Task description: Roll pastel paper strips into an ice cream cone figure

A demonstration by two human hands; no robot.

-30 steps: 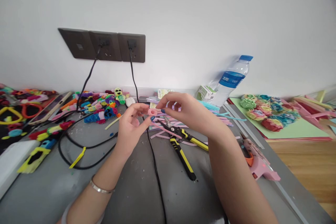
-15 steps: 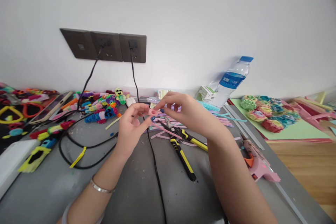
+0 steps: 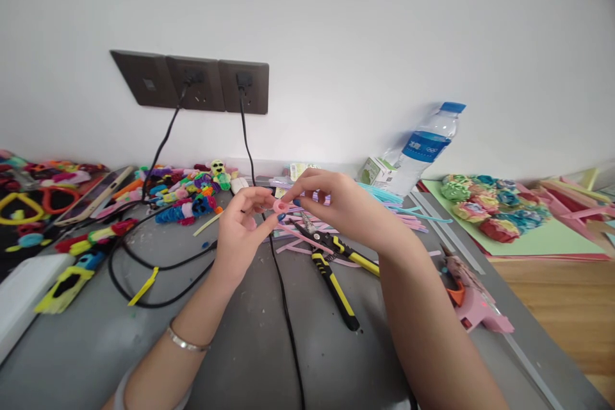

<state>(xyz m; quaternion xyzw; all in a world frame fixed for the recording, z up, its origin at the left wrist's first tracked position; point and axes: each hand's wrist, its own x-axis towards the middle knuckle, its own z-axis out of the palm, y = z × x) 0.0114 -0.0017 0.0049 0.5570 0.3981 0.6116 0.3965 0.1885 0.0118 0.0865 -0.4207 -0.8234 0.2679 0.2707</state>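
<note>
A pink pipe cleaner (image 3: pixel 307 236) is curled into a small ring at one end, and its loose tail trails down to the right. My left hand (image 3: pixel 244 221) pinches the ring between thumb and fingers. From the other side, my right hand (image 3: pixel 331 205) has its thumb and index finger closed on the same curl. Below the hands, yellow-and-black wire pliers (image 3: pixel 336 288) lie on the grey table with their handles spread. Behind and under my right hand is a pile of pastel pipe cleaners (image 3: pixel 403 221), partly hidden by it.
Black cables (image 3: pixel 283 307) run from the wall sockets (image 3: pixel 195 83) across the table. Colourful pipe-cleaner figures (image 3: pixel 177 189) and a phone (image 3: pixel 103 195) lie at left. A water bottle (image 3: pixel 425 144), a pink glue gun (image 3: pixel 480 311) and crepe flowers (image 3: pixel 500 208) are at right.
Both hands stay almost in place at the pink curl. The ring has turned slightly between the fingers; nothing has been let go or picked up.
</note>
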